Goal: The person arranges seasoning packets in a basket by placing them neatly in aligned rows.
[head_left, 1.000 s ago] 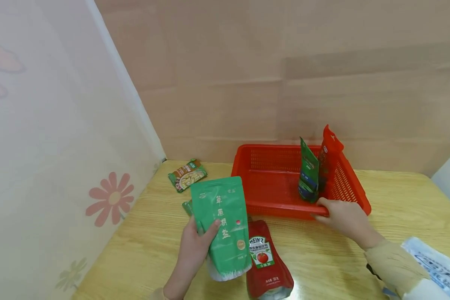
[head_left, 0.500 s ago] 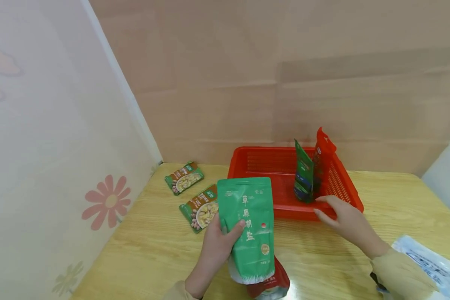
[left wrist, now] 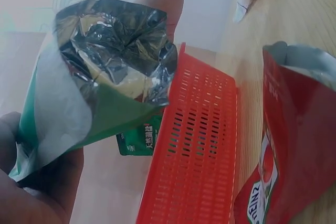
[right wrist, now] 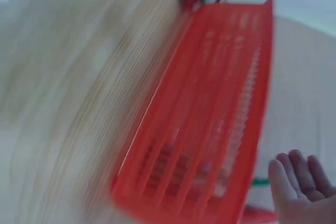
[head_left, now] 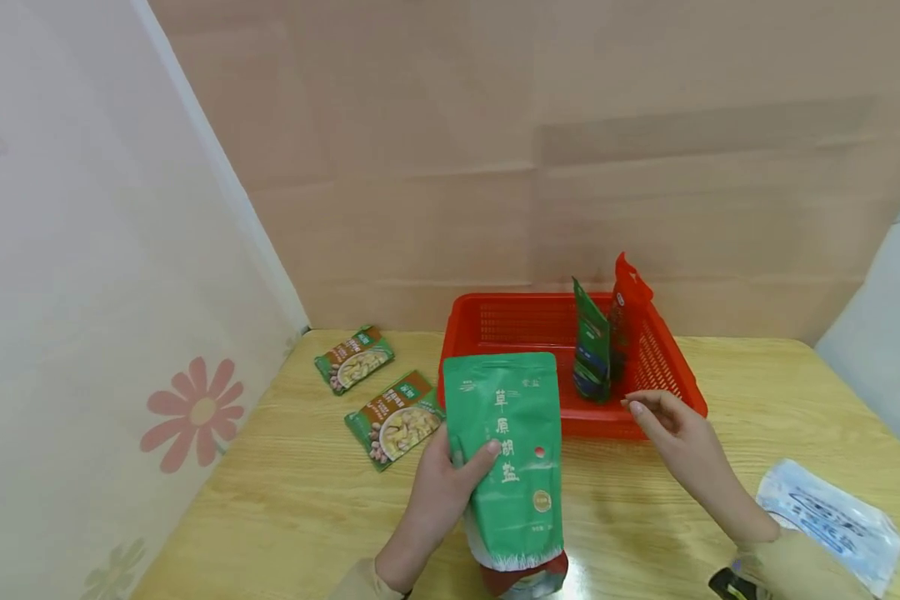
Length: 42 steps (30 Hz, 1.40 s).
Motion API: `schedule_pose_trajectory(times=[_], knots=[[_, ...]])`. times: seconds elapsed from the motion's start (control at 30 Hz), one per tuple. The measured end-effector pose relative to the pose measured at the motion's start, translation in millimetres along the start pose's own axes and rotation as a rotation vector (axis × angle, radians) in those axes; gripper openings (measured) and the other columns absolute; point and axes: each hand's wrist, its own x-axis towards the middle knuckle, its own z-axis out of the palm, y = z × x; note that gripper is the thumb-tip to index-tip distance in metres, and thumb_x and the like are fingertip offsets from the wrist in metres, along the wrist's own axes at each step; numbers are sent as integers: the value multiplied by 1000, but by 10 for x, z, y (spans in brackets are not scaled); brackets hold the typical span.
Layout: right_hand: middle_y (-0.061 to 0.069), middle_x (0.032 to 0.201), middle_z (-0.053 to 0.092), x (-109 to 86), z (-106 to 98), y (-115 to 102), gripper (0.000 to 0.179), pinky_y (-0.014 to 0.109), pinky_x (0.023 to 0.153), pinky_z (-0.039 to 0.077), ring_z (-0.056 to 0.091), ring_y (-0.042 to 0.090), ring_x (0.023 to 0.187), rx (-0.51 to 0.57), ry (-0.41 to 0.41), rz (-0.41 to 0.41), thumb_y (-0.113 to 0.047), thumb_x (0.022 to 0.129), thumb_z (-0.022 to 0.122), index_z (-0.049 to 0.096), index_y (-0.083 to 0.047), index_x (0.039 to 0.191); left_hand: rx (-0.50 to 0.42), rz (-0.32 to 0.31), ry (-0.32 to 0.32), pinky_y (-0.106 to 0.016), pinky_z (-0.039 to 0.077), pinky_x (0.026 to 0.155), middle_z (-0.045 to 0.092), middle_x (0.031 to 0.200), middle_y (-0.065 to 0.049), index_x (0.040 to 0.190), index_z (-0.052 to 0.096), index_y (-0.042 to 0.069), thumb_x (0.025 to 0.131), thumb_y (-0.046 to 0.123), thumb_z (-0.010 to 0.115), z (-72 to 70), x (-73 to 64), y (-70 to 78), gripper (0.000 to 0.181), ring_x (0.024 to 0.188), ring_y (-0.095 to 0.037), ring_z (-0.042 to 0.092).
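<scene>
My left hand (head_left: 442, 496) holds a green salt pouch (head_left: 506, 458) upright by its left side, with the thumb across its front. In the left wrist view, the silvery underside of that salt pouch (left wrist: 115, 51) faces the camera. Below it lies a red ketchup pouch (head_left: 532, 581), mostly covered in the head view. My right hand (head_left: 686, 442) hovers at the front right rim of a red basket (head_left: 521, 319), fingers loosely bent and holding nothing. In the right wrist view its fingers (right wrist: 296, 174) are beside the rim, apart from it. A green bag (head_left: 591, 346) and a red bag (head_left: 627, 308) stand inside the basket.
Two flat green-and-brown food packets, a farther one (head_left: 354, 360) and a nearer one (head_left: 396, 421), lie left of the basket. A white-and-blue plastic package (head_left: 832, 521) lies by the right forearm. A flowered wall sheet (head_left: 195, 408) borders the table's left side.
My left hand has carried the salt pouch to the right, covering more of the ketchup pouch and uncovering the nearer food packet. My right hand has let go of the basket's rim.
</scene>
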Motion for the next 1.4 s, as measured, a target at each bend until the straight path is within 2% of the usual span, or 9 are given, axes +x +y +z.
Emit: schedule_pose_trajectory(times=[0.13,0.27,0.33,0.53,0.8,0.97,1.13,1.23,1.4], knots=[[-9,107,67,-83,83,-167,37,17,79,54,63,-6,95,225,-182,51,-22,102,44,53,7,122,-35,24,-28,-26,57,76,65,112,-23,131,44,0,91,20,64,22,4,3,49,87,-14,70],[26,124,60,-162,174,-291,51,31,86,56,66,20,108,404,-461,127,-27,103,39,42,16,132,-69,41,-44,-26,56,78,63,113,-24,131,43,1,91,18,64,35,21,-4,48,87,-9,69],[31,129,55,-197,220,-324,59,35,88,55,65,28,111,458,-587,157,-30,103,38,35,19,135,-85,40,-59,-27,56,77,63,114,-24,131,43,2,91,17,63,41,32,-10,47,87,-9,69],[12,116,68,-290,327,-361,55,37,84,56,70,15,99,582,-760,182,-28,101,45,43,19,130,-80,26,-127,-27,57,77,63,115,-23,132,44,3,91,20,64,82,45,-31,48,86,-8,69],[-1,99,74,-375,344,-394,46,32,74,58,72,11,86,653,-777,143,-19,99,50,48,21,122,-90,-27,-167,-27,57,76,64,115,-20,134,41,3,91,22,64,126,7,-73,52,91,-16,70],[7,102,73,-412,336,-400,47,34,75,58,72,11,86,633,-730,172,-21,98,51,48,20,122,-116,-38,-175,-26,55,82,60,122,-21,136,37,2,93,23,61,113,-4,-120,54,97,-14,66],[5,104,73,-446,312,-399,49,33,75,58,71,10,87,566,-615,218,-23,98,52,48,18,125,-86,-49,-168,-27,49,90,55,127,-22,138,36,0,95,25,57,96,-21,-173,53,105,-15,58],[-3,102,74,-465,309,-400,48,31,76,58,70,7,88,547,-517,228,-22,99,51,49,18,125,-76,-95,-211,-31,49,91,55,127,-21,139,35,1,96,30,55,102,-41,-207,55,108,-19,58],[-11,97,74,-490,320,-432,45,27,75,58,69,3,87,493,-371,255,-22,98,52,54,16,121,-148,-121,-257,-30,54,86,58,124,-20,138,38,2,98,30,51,148,-70,-291,51,105,-22,65]])
